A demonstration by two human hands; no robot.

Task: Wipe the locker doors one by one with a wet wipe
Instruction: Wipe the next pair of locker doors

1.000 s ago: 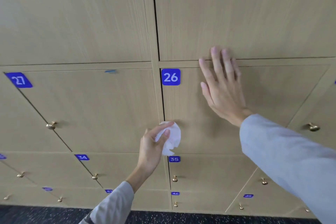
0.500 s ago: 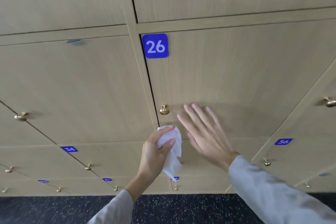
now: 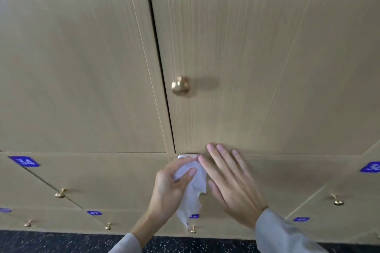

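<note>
My left hand (image 3: 170, 185) pinches the wipe (image 3: 193, 183) at the bottom left corner of the door (image 3: 267, 68), the knob (image 3: 180, 86) straight above, while my right hand (image 3: 230, 183) lies flat and empty just beside it.

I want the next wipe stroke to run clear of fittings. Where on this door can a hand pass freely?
Free: the broad wood right of the brass knob, out to the frame's right edge, and the stretch above it. Crowded: the bottom left corner, where the left hand holds the wet wipe beside the flat right hand, and the strip between knob and door gap.
</note>
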